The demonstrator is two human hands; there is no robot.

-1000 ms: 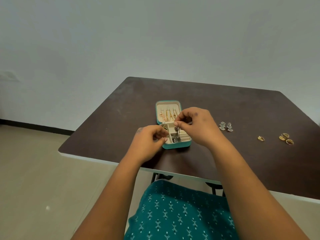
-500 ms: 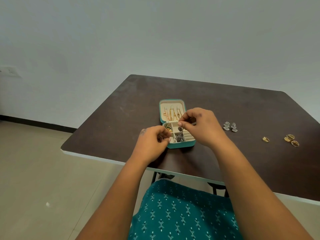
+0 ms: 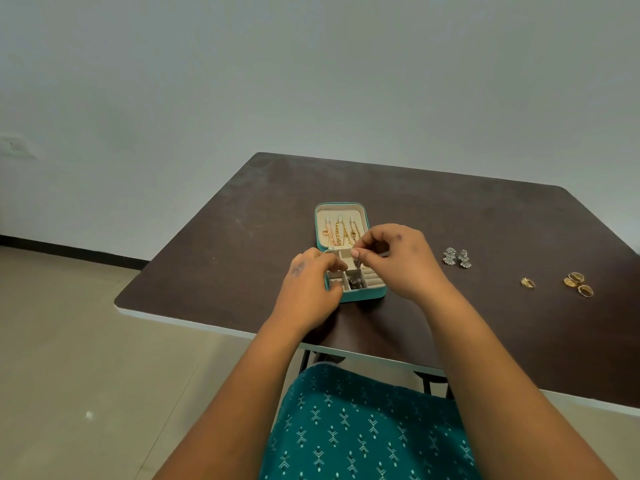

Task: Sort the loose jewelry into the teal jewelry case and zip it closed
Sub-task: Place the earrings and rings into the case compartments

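- The open teal zip-around jewelry case (image 3: 349, 296) sits mid-table on the dark brown table (image 3: 214, 258), gold chains (image 3: 341, 232) in its lid (no readable lettering).
- The right hand (image 3: 394, 261) pinches a dark silvery earring (image 3: 357, 266) over the tray.
- The left hand (image 3: 308, 289) curls against the case's left edge; grip unclear.
- Silver earrings (image 3: 456, 258) and gold rings (image 3: 577, 283) lie loose to the right.

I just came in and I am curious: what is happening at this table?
A person is sorting jewelry into an open teal case. The right hand pinches a small dark earring over a compartment; the left hand rests at the case's left edge. Silver earrings and gold rings wait on the table.
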